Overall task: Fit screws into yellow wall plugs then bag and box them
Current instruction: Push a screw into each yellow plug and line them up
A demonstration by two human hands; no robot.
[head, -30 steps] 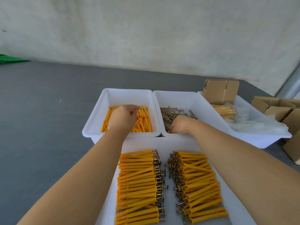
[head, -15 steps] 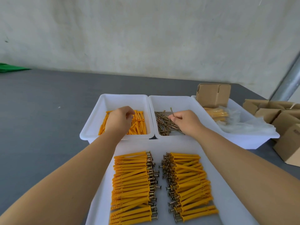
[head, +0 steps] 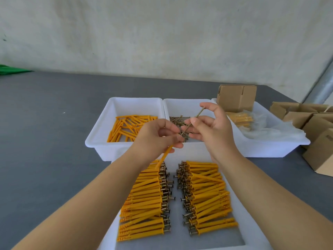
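Observation:
My left hand grips one yellow wall plug, whose free end slants down toward me. My right hand pinches a long brass screw, its tip pointing at the left hand's fingers. Both hands are raised above the near edge of two white tubs. The left tub holds loose yellow plugs; the middle tub holds loose screws. In front of me a white tray carries two rows of plugs with screws fitted.
A third white tub at the right holds clear plastic bags, bagged plugs and an open cardboard box. More cardboard boxes stand at the far right on the grey table. Something green lies far left.
Both hands have lifted out of the tubs and come together. The left one now carries a plug, the right one a screw, with the screw tip near the plug.

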